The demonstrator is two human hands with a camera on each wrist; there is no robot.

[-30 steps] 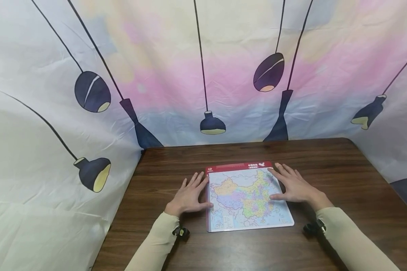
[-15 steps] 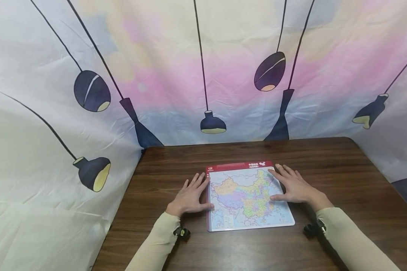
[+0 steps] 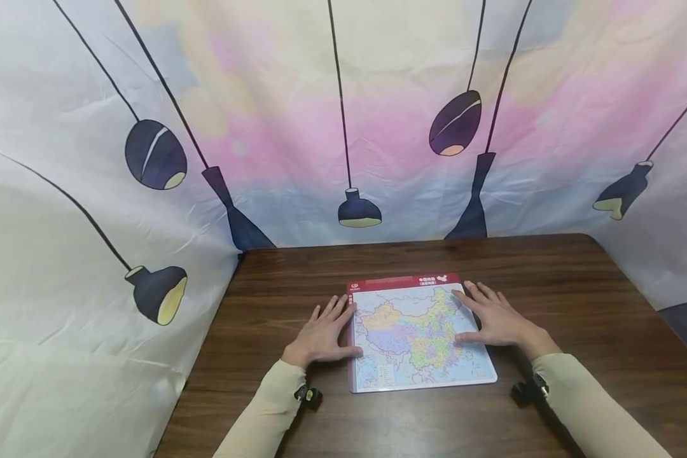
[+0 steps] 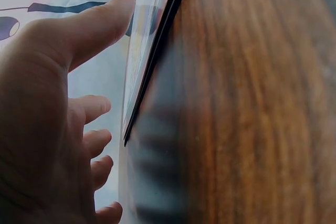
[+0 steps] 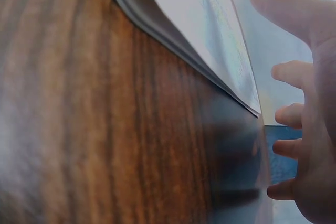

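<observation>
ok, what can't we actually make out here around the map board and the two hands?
- Small print on the map board: too small in the head view; seen edge-on and blurred in both wrist views.
- Whether the left hand presses or just touches the board edge: left wrist view is too close and blurred.
- Part of the board's right edge, head view: covered by the right hand.
- Near table edge: cut off by the frame.

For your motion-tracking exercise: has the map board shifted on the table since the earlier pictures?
No. The map board lies at the same place against the table back edge, both hands flat beside it.
</observation>
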